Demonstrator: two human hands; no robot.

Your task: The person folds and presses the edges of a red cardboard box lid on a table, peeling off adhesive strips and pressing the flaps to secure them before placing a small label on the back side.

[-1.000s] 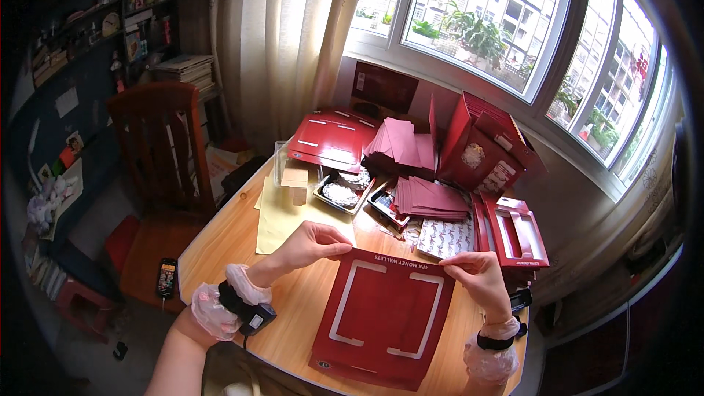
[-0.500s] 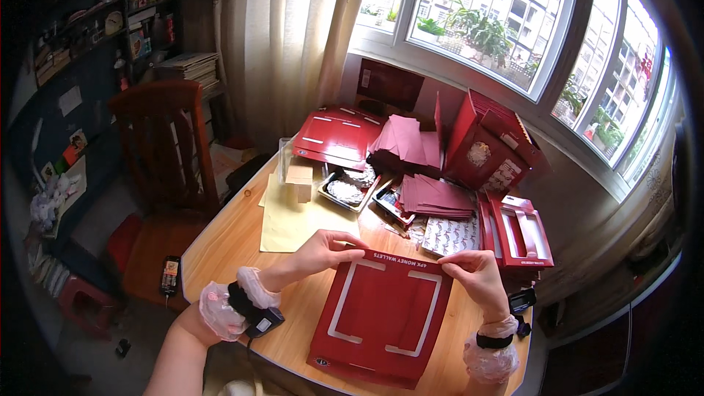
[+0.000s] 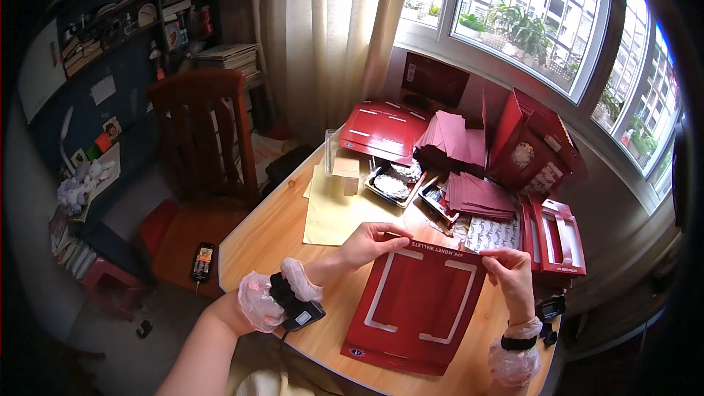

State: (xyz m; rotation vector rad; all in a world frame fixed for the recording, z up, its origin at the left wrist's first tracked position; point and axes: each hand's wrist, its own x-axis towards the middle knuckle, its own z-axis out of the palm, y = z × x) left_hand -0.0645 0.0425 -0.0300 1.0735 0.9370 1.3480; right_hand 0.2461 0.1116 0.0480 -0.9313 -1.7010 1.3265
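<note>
A flat red printed card sheet (image 3: 418,304), with pale strips laid out like corner brackets, is held up by its far edge over the near part of the table. My left hand (image 3: 375,242) pinches its far left corner between thumb and fingers. At the far right corner my right hand (image 3: 509,268) grips it the same way. The sheet's near edge hangs toward me. Each wrist wears a clear plastic cuff and a black strap; a small black device sits on the left one.
Beyond the sheet, the wooden table (image 3: 293,279) holds yellow paper (image 3: 326,220), black trays (image 3: 396,182) of white cut-outs, pink envelopes (image 3: 480,196), a patterned card (image 3: 491,233), a stack of red sheets (image 3: 385,132) and red boxes (image 3: 532,143). A chair (image 3: 198,139) with a phone (image 3: 203,262) stands left.
The whole view has swung left, so everything appears further right in the picture. Both hands keep hold of the red sheet at its far corners.
</note>
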